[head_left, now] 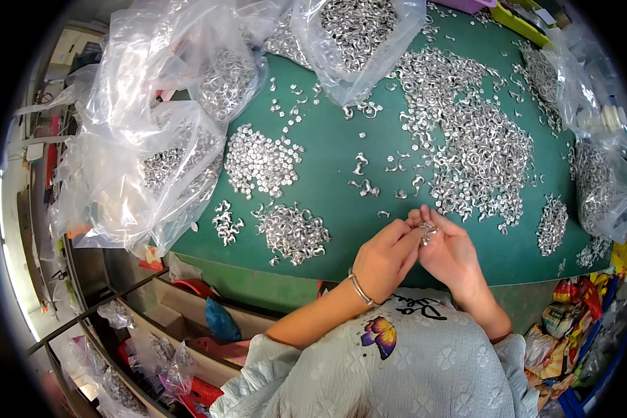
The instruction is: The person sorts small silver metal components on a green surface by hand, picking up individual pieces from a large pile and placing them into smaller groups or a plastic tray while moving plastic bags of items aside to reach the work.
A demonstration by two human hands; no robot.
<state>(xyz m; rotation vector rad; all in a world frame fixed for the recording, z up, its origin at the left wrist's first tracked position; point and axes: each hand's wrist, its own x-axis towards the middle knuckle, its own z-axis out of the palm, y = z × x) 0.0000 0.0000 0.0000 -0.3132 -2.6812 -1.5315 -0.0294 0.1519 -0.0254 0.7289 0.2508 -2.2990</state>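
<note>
My left hand (pixel 384 256), with a silver bangle on its wrist, meets my right hand (pixel 450 256) over the near edge of the green table. Between the fingertips of both are small curved silver metal pieces (pixel 427 233); how many there are, I cannot tell. The left fingers are pinched together, while the right hand is turned partly palm up with its fingers curled round the pieces. Just beyond my hands spreads a large loose heap of curved silver metal pieces (pixel 484 150). A few stray pieces (pixel 364 187) lie to the left of it.
Left on the green table (pixel 334 150) are a pile of flower-shaped metal pieces (pixel 261 161) and a pile of curved ones (pixel 292 233). Clear plastic bags of metal parts (pixel 359 35) stand at the back, left and right. A yellow-green tray (pixel 519 22) sits far right. Drawers (pixel 181 306) lie below left.
</note>
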